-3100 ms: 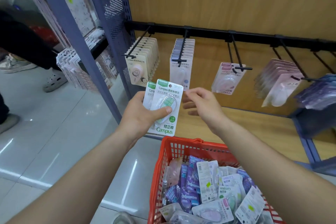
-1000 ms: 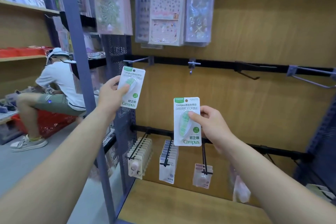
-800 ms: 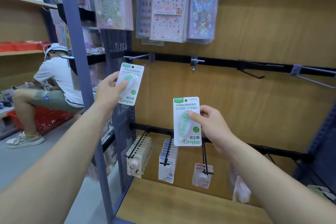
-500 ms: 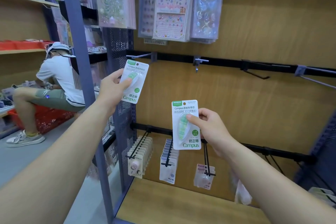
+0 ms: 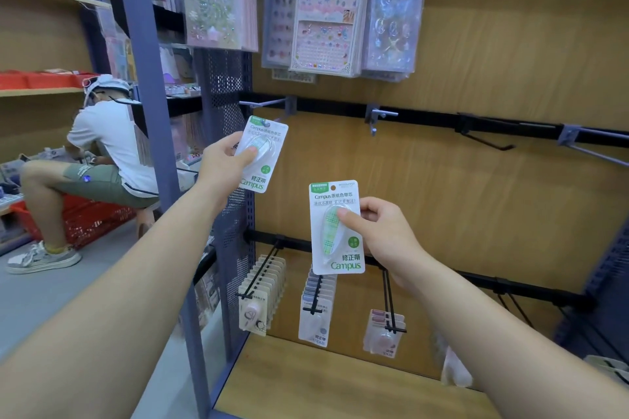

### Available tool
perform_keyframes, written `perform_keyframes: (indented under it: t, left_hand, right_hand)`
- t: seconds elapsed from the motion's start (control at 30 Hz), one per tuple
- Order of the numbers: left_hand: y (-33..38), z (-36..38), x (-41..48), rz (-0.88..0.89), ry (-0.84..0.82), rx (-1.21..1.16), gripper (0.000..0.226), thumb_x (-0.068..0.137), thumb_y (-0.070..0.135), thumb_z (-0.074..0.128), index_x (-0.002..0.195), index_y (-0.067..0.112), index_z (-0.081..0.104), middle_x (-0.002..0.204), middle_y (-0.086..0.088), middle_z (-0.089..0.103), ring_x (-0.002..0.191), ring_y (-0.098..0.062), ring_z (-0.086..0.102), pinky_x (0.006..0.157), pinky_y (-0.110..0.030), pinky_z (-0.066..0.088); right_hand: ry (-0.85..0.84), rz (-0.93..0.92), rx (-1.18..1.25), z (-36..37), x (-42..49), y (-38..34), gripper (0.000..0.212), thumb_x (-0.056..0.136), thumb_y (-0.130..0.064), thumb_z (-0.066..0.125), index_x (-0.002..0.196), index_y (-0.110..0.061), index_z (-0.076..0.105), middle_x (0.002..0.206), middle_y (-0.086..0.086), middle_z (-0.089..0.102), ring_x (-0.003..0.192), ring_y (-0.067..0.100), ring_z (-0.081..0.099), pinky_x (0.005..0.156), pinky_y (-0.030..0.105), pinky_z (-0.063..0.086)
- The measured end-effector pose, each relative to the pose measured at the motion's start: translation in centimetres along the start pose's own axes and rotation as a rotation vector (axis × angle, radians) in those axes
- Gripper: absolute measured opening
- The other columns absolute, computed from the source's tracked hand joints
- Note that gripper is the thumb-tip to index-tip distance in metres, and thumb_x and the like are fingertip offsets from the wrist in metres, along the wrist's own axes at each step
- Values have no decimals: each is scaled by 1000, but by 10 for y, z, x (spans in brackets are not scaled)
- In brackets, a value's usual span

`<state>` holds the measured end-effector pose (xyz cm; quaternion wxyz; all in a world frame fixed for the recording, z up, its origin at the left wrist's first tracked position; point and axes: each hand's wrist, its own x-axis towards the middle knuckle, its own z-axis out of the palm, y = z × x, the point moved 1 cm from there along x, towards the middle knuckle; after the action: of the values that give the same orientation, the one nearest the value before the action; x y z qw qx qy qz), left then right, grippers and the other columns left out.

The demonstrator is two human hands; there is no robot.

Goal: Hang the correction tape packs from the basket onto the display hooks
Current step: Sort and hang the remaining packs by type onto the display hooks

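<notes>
At the left edge of the wooden display panel (image 5: 476, 197), the left hand (image 5: 221, 160) holds a white card-backed correction tape pack with a green plaid dispenser (image 5: 267, 160) up at a tilt. Its thumb presses on the clear blister and its fingers are curled behind the card. The pack's top sits just under the grey metal hook (image 5: 263, 102) that juts from the left end of the black upper rail (image 5: 425, 119); whether the hang hole has caught the hook's tip I cannot tell.

Lower and nearer the panel's middle, the right hand (image 5: 388, 235) pinches a second white and green pack (image 5: 335, 231) upright, thumb on the blister front and fingers folded behind its right edge.

Along the black lower rail (image 5: 476, 281), black wire hooks carry rows of cream packs (image 5: 262, 296), bluish packs (image 5: 316, 309) and pink packs (image 5: 384, 326). Sheets of stickers in clear sleeves (image 5: 326, 10) hang across the panel's top. Beyond the blue upright post (image 5: 146, 78), another person in a white shirt (image 5: 102, 153) sits on a red plastic basket (image 5: 88, 218).
</notes>
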<state>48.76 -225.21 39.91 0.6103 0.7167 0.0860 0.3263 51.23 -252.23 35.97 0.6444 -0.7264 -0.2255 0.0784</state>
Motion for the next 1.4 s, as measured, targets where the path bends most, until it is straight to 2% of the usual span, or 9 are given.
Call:
perform_keyframes:
  t: [0.1, 0.2, 0.27, 0.57, 0.73, 0.97, 1.1, 1.2, 1.4]
  left_hand:
    - [-12, 1, 11, -95, 0, 67, 25, 101, 22, 64, 125, 28, 69, 105, 5, 76, 84, -14, 73, 66, -29, 57]
    - [-24, -12, 10, -173, -2, 271, 60, 95, 34, 73, 148, 19, 51, 130, -2, 66, 109, -21, 66, 95, -38, 53]
    - [-24, -27, 2, -132, -27, 386, 71, 93, 40, 73, 154, 20, 43, 134, -1, 60, 116, -21, 60, 91, -30, 50]
    - [-18, -83, -39, 66, 10, 534, 30, 94, 33, 70, 123, 27, 67, 114, 9, 71, 93, -12, 67, 85, -31, 47]
    - [-22, -84, -48, 109, -24, 551, 31, 94, 31, 70, 125, 26, 67, 113, 12, 69, 98, -8, 67, 81, -23, 44]
    - [-27, -78, -56, 146, -10, 577, 32, 94, 33, 69, 125, 27, 67, 109, 18, 67, 94, -2, 64, 92, -36, 52]
    - [-33, -66, -68, 115, -37, 600, 34, 95, 34, 69, 128, 27, 65, 114, 15, 67, 92, 6, 60, 87, -29, 46]
    - [-38, -55, -88, 82, -86, 628, 37, 96, 35, 67, 132, 28, 63, 117, 14, 66, 93, 5, 60, 85, -27, 44]
    - [-66, -27, -156, -27, -228, 654, 43, 96, 35, 66, 138, 25, 59, 126, 9, 63, 103, -8, 63, 90, -30, 50]
  right_hand:
    - [29, -43, -2, 15, 11, -10, 13, 95, -26, 73, 102, -15, 72, 97, -1, 80, 85, 16, 78, 61, 26, 58]
    - [63, -104, -24, 39, 34, -26, 11, 95, -26, 73, 101, -17, 72, 99, -2, 79, 86, 14, 77, 65, 29, 61]
    - [73, -150, -52, 58, 52, -37, 12, 95, -27, 72, 102, -17, 71, 100, -3, 77, 87, 12, 76, 71, 33, 64]
    - [119, -146, -62, 114, 110, -59, 17, 95, -30, 72, 101, -15, 71, 99, 0, 76, 90, 19, 75, 78, 44, 64]
    - [151, -128, -65, 117, 117, -54, 18, 95, -32, 72, 99, -15, 69, 99, 0, 76, 90, 18, 75, 69, 34, 61]
    - [183, -9, -93, 122, 127, -44, 18, 97, -36, 68, 95, -19, 62, 105, 0, 75, 90, 21, 74, 79, 45, 64]
    - [185, 24, -395, 112, 108, -33, 27, 97, -37, 68, 112, -17, 58, 107, -2, 63, 91, 18, 62, 67, 29, 51]
    - [149, 50, -553, 93, 76, -10, 51, 95, -44, 69, 134, -15, 53, 120, -1, 59, 98, 17, 56, 79, 31, 45]
    - [-9, 88, -884, 38, -13, 51, 48, 92, -49, 70, 128, -20, 58, 123, -3, 63, 107, 18, 62, 90, 40, 55]
